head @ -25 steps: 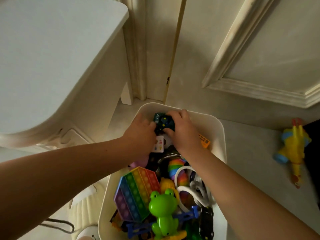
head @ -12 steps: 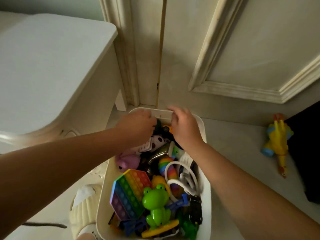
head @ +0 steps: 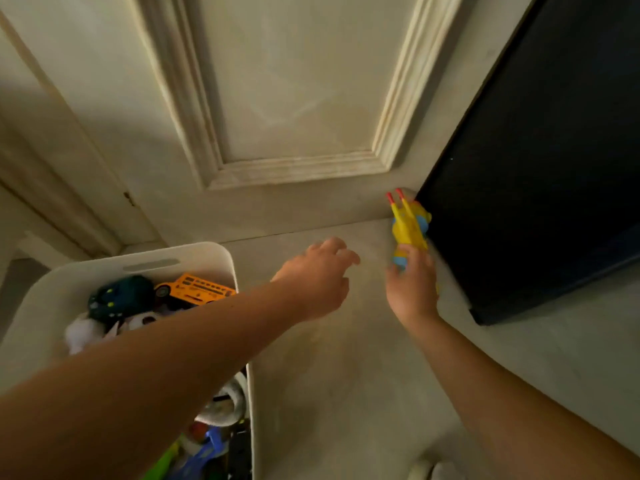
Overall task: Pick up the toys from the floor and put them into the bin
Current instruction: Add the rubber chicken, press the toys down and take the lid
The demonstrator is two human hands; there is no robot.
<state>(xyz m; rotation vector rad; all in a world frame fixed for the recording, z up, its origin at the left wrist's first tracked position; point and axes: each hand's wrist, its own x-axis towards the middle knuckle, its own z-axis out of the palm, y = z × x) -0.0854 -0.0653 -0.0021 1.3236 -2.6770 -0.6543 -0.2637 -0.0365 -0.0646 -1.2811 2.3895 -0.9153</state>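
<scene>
One door [head: 294, 98]: it closes off the far side; its bottom edge meets the floor in a straight line.
Black cabinet [head: 536, 168]: it stands on my right, with its near corner jutting onto the floor and its left edge running up to the door.
Floor [head: 346, 375]: a bare pale stretch lies between the bin and the cabinet, and both my arms cross it.
Bin [head: 207, 251]: white, at my lower left, with its far rim near the door's foot; my left forearm passes over its right wall.
Orange bus [head: 197, 291]: it lies in the bin's far end, beside a dark green toy [head: 121, 296].
Left grip [head: 318, 282]: fingers loosely spread, holding nothing, above bare floor between bin and toy.
Right grip [head: 412, 292]: on the toy's near end, thumb by the blue part, fingers along its side; too blurred to tell whether I have clamped it.
Yellow chicken toy [head: 407, 226]: it is in the corner where door and cabinet meet, against the cabinet's edge, red-tipped end pointing away from me.
</scene>
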